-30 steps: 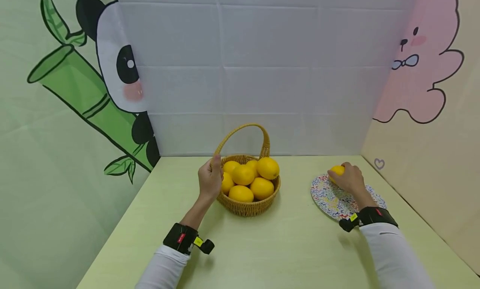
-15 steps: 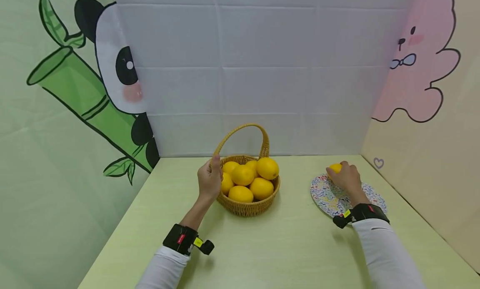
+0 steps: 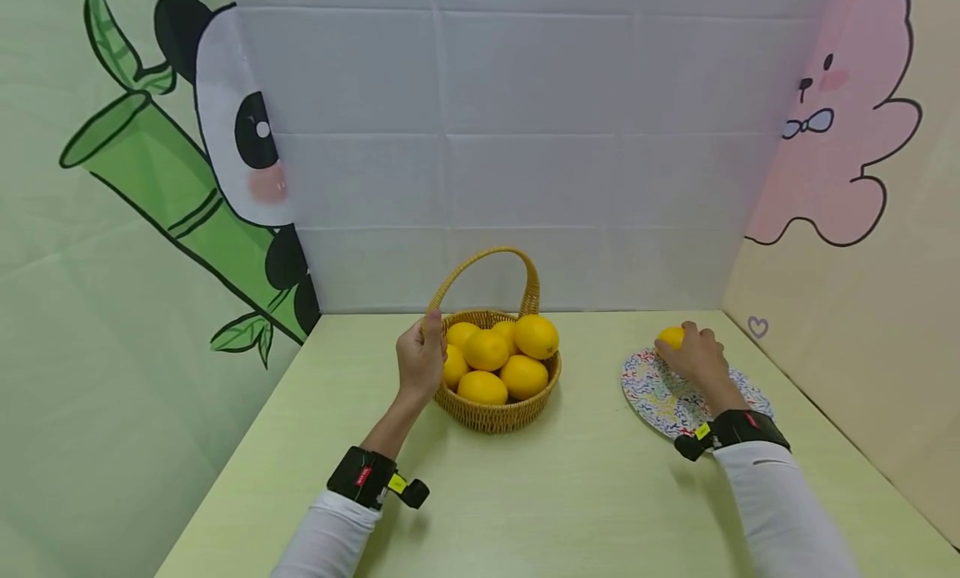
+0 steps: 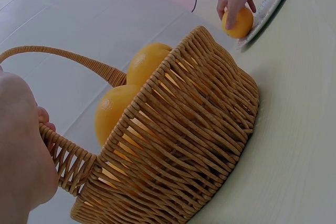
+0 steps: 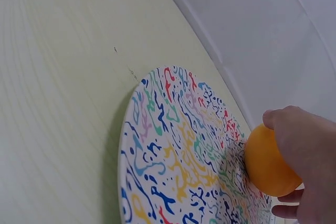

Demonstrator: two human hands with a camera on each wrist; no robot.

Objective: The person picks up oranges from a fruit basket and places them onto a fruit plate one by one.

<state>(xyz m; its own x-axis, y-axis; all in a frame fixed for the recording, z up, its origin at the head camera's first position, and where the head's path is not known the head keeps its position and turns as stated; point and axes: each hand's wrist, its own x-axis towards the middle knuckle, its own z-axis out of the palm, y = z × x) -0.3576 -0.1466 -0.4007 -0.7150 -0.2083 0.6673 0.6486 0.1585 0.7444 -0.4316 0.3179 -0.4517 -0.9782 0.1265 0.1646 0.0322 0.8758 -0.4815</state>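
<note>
My left hand point(image 3: 420, 359) grips one side of the arched handle point(image 3: 480, 259) of a woven wicker basket point(image 3: 491, 419). The basket stands upright on the table, heaped with several yellow lemons point(image 3: 486, 350). Over at the right, my right hand point(image 3: 703, 361) holds a single lemon point(image 3: 671, 337) at the far part of a round plate point(image 3: 643, 388). In the right wrist view, thumb and fingers curl round this lemon point(image 5: 266, 163), which sits right at the surface of the colourfully patterned plate point(image 5: 173, 140). The left wrist view shows the wicker side point(image 4: 178, 135) close up.
A pale yellow-green table point(image 3: 555, 495) carries both basket and plate, with a stretch of tabletop between them. Behind it hangs a grey-white cloth point(image 3: 525, 144). Printed panels stand on both sides, a panda point(image 3: 225, 144) at left and a pink figure point(image 3: 847, 161) at right.
My right hand and the lemon have shifted slightly away from me and to the left over the plate. The left hand and the basket stay as they were.
</note>
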